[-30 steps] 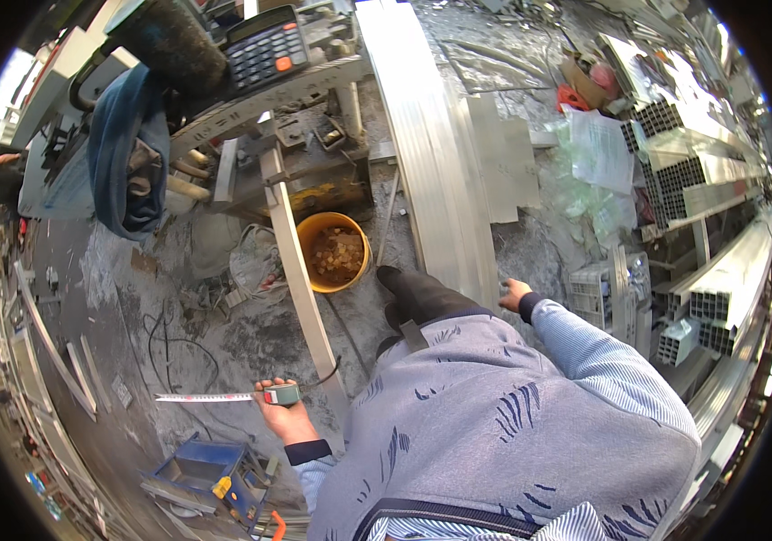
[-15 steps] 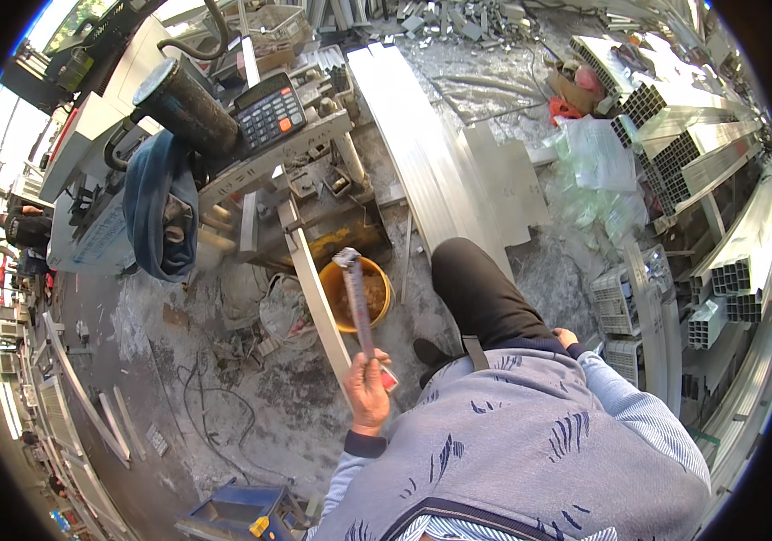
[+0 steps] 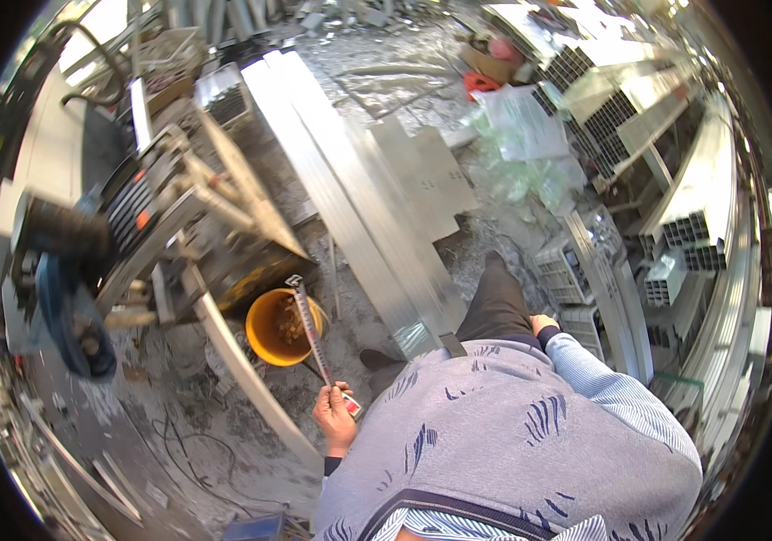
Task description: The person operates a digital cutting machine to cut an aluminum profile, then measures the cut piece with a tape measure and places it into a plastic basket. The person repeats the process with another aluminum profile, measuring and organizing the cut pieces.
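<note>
My left hand (image 3: 335,424) is closed around a tape measure (image 3: 351,408) with a red and white case. A short length of its blade (image 3: 310,326) sticks out away from me, with a metal hook at the tip. Below that tip stands a yellow bucket (image 3: 264,335) holding some brownish scraps. My right hand (image 3: 543,323) hangs low beside my right thigh, its fingers mostly hidden from view. Long silvery metal profiles (image 3: 350,194) lie ahead of my feet, with flat stepped sheets against their right side.
A cluttered workbench at left bears a calculator (image 3: 133,212) and a dark cylinder (image 3: 57,225). A long pale bar (image 3: 246,370) runs from it toward me. At right are plastic crates (image 3: 561,275), clear plastic wrap (image 3: 539,171) and stacked square tubes (image 3: 616,126). Cables (image 3: 192,460) cross the floor.
My view has swung right, so bench, bucket and profiles sit farther left. My right leg has shifted, its foot now showing. The tape measure stays in my left hand.
</note>
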Tool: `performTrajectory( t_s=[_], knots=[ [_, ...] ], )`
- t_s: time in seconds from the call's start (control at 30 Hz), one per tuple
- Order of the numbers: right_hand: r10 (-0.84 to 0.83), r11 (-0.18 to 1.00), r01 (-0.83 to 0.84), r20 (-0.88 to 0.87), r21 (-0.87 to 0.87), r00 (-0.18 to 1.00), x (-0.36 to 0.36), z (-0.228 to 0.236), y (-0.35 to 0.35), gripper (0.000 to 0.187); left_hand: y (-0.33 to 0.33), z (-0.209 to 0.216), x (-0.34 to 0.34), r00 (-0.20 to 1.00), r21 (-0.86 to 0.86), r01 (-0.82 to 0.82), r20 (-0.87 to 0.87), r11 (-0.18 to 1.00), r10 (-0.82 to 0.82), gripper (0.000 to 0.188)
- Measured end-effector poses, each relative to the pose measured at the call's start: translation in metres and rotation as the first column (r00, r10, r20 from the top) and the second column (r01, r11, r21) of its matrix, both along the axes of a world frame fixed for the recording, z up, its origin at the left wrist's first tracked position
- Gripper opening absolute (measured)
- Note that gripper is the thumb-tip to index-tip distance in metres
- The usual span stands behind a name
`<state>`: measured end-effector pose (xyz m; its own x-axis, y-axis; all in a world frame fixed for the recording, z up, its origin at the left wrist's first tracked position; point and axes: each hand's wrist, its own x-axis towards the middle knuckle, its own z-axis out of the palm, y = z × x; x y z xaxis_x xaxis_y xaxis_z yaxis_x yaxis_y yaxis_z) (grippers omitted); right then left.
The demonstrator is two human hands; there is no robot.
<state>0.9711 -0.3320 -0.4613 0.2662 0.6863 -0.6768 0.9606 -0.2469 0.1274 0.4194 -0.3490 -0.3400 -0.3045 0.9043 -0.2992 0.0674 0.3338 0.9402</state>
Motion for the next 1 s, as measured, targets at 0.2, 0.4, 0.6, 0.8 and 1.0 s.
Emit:
performTrajectory(
  t_s=[0.2,0.4,0.6,0.8,1.0],
  knots=[
    [-0.306,0.952,0.291,-0.306,-0.094,0.901,0.072,-0.049,0.011,0.046,0.113,0.012,0.101,0.991,-0.039,0.047,-0.123,0.998,-0.052,0.026],
    [-0.439,0.877,0.479,-0.468,-0.038,0.767,0.212,-0.062,0.098,0.046,0.207,0.081,0.270,0.972,-0.147,0.086,-0.207,0.985,-0.116,0.028],
    [-0.383,0.786,0.582,-0.575,0.209,0.723,0.338,0.001,0.227,0.046,0.287,0.092,0.355,0.936,-0.140,0.188,-0.275,0.972,-0.221,0.027],
    [-0.249,0.786,0.552,-0.674,0.279,0.695,0.389,0.081,0.332,0.046,0.284,0.004,0.338,0.970,-0.328,-0.195,-0.202,0.924,0.133,0.029],
    [0.111,0.817,0.261,-0.584,0.515,0.804,0.432,0.127,0.483,0.045,0.236,-0.073,0.355,0.875,-0.641,0.044,-0.346,0.766,-0.340,0.029]
  ],
)
